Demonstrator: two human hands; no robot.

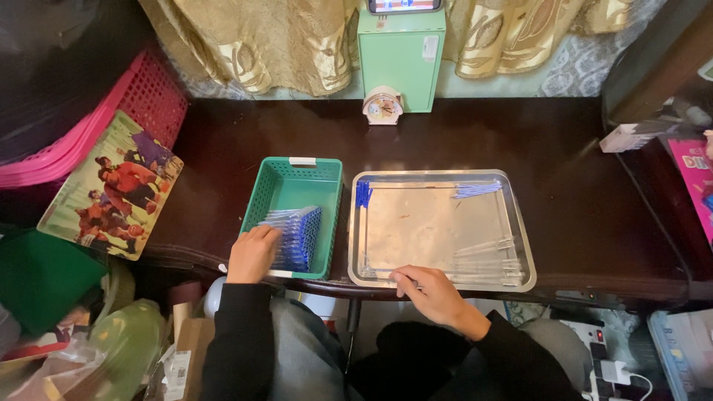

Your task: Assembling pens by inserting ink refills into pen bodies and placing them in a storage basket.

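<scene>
Blue-capped pens (295, 239) are stacked in the green basket (297, 182), long axes running roughly left to right. The left hand (252, 254) is laid on the stack, fingers curled loosely; a firm grasp cannot be confirmed. The right hand (433, 291) is rested at the steel tray (441, 229) near rim, fingers bent over clear pen barrels (486, 263). Both containers are set side by side on a dark wooden table (572, 193), a small clock (382, 105) behind.

pens: (298, 239) blue-capped, clear barrels, stacked lying flat in near half of basket, under left hand
basket: (278, 187) green plastic, perforated, rectangular, upright on dark desk, just left of tray
tray: (441, 226) steel, shallow, rectangular; few pens along edges
</scene>
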